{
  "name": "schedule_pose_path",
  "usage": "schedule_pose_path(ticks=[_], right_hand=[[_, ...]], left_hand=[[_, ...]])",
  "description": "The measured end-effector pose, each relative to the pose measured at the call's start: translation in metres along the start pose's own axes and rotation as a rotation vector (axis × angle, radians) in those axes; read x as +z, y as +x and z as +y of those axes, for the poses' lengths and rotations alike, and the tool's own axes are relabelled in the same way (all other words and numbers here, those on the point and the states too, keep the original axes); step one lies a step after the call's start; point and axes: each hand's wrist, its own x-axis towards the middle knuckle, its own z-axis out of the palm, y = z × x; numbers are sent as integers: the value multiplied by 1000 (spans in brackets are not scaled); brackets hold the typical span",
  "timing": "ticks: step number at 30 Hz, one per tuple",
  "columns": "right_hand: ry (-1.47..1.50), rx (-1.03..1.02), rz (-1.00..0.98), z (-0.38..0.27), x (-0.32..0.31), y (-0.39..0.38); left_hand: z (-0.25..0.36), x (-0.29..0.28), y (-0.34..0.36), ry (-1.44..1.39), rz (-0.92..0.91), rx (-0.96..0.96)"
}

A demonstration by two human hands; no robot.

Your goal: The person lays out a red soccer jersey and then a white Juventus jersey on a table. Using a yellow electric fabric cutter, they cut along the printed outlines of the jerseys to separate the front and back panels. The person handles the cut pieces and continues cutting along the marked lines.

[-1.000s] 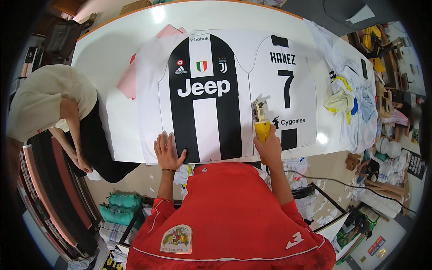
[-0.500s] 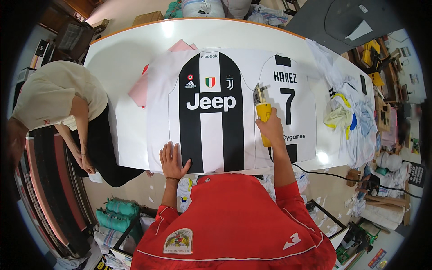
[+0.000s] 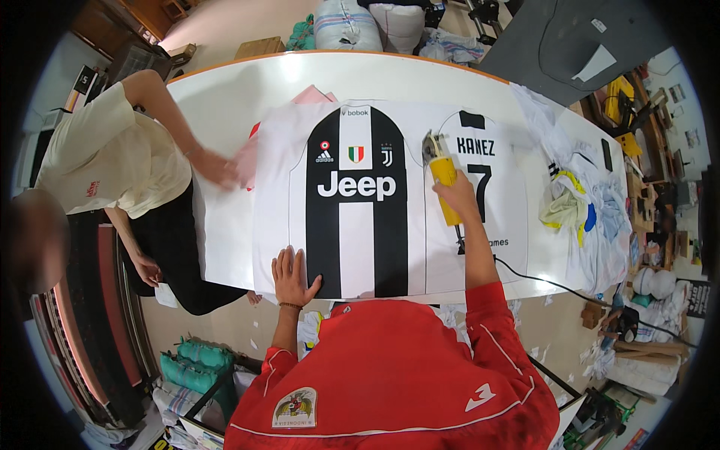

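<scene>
White fabric printed with shirt panels lies flat on the table. The front panel (image 3: 356,240) has black and white stripes; a white back panel (image 3: 450,262) with black lettering is to its right. My left hand (image 3: 296,277) rests flat with fingers spread on the front panel's lower left. In my right hand (image 3: 459,196) is a yellow electric fabric cutter (image 3: 445,171), gripped around its body. Its metal head (image 3: 432,145) points away from me, at the gap between the two panels near the back panel's upper left. The blade's contact with the cloth is too small to tell.
A co-worker (image 3: 127,157) stands at the left, one blurred hand by pink cloth (image 3: 247,157) under the fabric. Crumpled white, yellow and blue fabric (image 3: 581,199) covers the table's right end. The cutter's black cord (image 3: 540,279) trails off right. Sacks (image 3: 346,26) stand beyond the table.
The cutter has moved farther from me along the gap between the panels, and its body tilts more. My left hand stays on the fabric. The co-worker has straightened and reached over the table.
</scene>
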Motion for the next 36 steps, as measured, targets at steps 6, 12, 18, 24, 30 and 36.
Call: schedule_pose_path(ticks=[6,12,18,24,30,36], right_hand=[[410,102,-282,39,-70,-48],[395,-59,-20,119,-109,-32],[650,75,112,186,-114,-22],[702,102,264,238,-99,-112],[505,245,394,279,-98,-214],[484,140,354,207,-93,-251]], left_hand=[[7,4,7,-47,96,-37],[86,6,68,-212,143,125],[155,25,110,-210,-218,388],[127,28,81,-249,-311,464],[115,-6,47,-354,-563,486],[89,18,107,-348,-89,242]])
